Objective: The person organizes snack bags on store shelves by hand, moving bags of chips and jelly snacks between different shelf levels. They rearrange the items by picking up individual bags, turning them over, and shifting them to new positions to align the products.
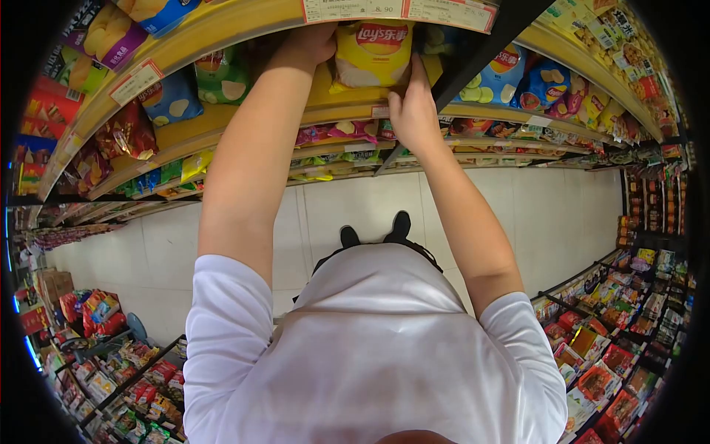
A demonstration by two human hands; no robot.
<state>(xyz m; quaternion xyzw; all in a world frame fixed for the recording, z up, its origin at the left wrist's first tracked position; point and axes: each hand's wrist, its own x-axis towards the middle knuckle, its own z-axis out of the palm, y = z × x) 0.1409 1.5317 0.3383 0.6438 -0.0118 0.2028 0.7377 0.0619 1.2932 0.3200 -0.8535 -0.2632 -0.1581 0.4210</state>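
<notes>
A yellow Lay's chip bag [373, 63] stands upright on the yellow shelf at the top middle of the head view. My left hand [316, 43] reaches in at the bag's left edge, its fingers hidden by the bag and the shelf above. On the other side, my right hand [416, 111] lies along the bag's right edge. Its fingers are stretched upward and the thumb stands apart near the bag's lower corner. To the left of my left forearm is a green chip bag [222, 78], with a blue chip bag [170, 100] beyond it.
A price strip [396, 9] runs along the shelf edge above my hands. A dark upright post [473, 55] stands just right of my right hand. More snack bags [492, 78] fill the shelf beyond it. Pale tiled floor [355, 192] lies below, with packaged goods [599, 370] behind me.
</notes>
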